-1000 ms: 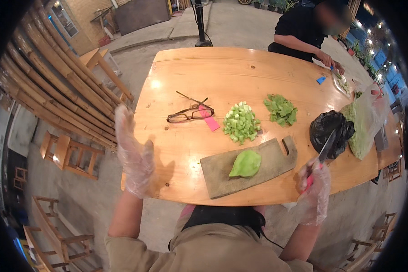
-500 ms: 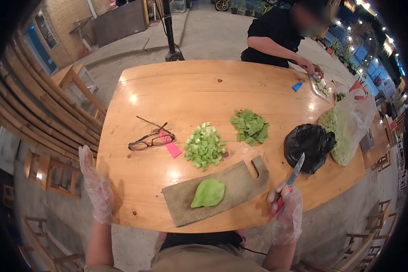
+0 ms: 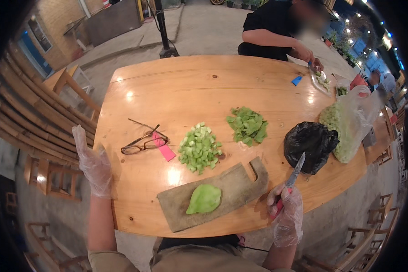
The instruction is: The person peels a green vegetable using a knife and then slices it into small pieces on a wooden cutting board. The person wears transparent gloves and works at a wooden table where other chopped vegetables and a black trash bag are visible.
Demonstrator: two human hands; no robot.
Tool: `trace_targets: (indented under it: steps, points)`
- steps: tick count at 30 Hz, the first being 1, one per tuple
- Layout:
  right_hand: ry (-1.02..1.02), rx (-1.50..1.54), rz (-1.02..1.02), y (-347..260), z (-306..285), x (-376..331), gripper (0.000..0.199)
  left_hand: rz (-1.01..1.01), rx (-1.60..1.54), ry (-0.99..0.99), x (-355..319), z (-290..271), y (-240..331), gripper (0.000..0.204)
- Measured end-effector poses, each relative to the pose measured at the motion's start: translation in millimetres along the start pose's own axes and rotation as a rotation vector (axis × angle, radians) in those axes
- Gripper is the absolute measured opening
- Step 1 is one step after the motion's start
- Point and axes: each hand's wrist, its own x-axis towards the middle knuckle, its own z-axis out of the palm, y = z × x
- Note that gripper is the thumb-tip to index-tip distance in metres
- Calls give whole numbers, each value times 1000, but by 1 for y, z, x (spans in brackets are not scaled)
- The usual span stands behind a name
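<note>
Holding a pink-handled knife (image 3: 296,171) in the fingers of the right hand (image 3: 288,207), lower right of frame, with the left hand's (image 3: 94,167) fingers wide, empty, at left. Angle it off the black bag (image 3: 309,145); steady the green piece (image 3: 205,198), lower centre on the cutting board (image 3: 235,181), with curled fingers.
</note>
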Motion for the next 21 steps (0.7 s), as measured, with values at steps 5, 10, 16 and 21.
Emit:
trace_targets:
  steps: [5, 10, 16, 21]
  points:
    - [109, -48, -31, 6, 7, -3, 28, -32, 69, -136, -19, -24, 37, 75]
    - [25, 33, -72, 10, -5, -1, 28, 53, 71, -161, -38, -40, 43, 75]
    - [-20, -68, -87, 7, -5, 1, 32, 129, 118, -68, -2, -9, 4, 76]
    - [24, -21, -35, 7, -2, 4, 32, 146, 214, 78, 33, 36, -62, 81]
